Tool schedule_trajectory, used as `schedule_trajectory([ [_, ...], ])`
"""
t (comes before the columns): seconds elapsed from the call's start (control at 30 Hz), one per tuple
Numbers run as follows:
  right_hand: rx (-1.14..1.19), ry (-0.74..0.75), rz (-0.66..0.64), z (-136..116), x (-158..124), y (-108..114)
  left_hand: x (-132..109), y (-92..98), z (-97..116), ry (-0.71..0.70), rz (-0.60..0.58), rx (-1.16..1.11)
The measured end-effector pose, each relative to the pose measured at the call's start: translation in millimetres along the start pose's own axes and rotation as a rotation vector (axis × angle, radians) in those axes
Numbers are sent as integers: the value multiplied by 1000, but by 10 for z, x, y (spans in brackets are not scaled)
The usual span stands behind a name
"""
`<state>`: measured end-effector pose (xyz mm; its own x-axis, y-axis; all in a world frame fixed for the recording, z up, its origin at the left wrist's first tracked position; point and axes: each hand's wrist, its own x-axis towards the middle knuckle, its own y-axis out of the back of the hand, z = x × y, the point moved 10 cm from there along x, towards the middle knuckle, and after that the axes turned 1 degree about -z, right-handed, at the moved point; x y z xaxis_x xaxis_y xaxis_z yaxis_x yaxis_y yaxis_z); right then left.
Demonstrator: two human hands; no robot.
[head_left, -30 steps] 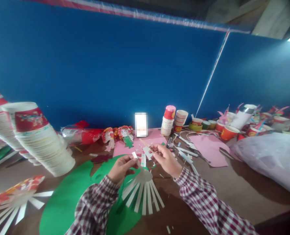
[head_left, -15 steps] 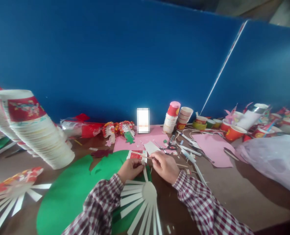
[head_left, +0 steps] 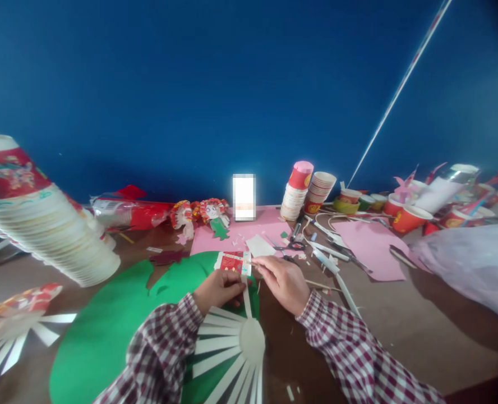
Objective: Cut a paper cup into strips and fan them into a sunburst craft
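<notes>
Your left hand [head_left: 220,288] pinches a strip [head_left: 248,302] of the white paper fan [head_left: 252,336], partly over the green sheet [head_left: 101,320]; your right hand [head_left: 283,281] pinches something slim [head_left: 252,262]. Probably light, easily creased: grip the strip's tip.

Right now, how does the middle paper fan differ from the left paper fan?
The left hand holds a strip of the middle fan; the left fan lies untouched. The middle fan looks plain white, while the left fan also shows red and yellow. Both have pale strips spreading out.
</notes>
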<state>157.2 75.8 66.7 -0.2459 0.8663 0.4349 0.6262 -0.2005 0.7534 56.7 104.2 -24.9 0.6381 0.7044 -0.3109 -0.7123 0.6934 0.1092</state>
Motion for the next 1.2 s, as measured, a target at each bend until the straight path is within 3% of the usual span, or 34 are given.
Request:
schedule_trajectory([
  [0.23,36,0,-46,-19,-1,-28,30,55,-39,22,133,-125],
  [0.43,52,54,-67,-73,-9,-83,20,37,29,-63,119,-124],
  [0.93,38,89,-107,-104,-26,-155,6,50,171,-209,141,285],
  [1.2,105,26,-38,-49,-22,-74,21,79,98,-125,161,112],
])
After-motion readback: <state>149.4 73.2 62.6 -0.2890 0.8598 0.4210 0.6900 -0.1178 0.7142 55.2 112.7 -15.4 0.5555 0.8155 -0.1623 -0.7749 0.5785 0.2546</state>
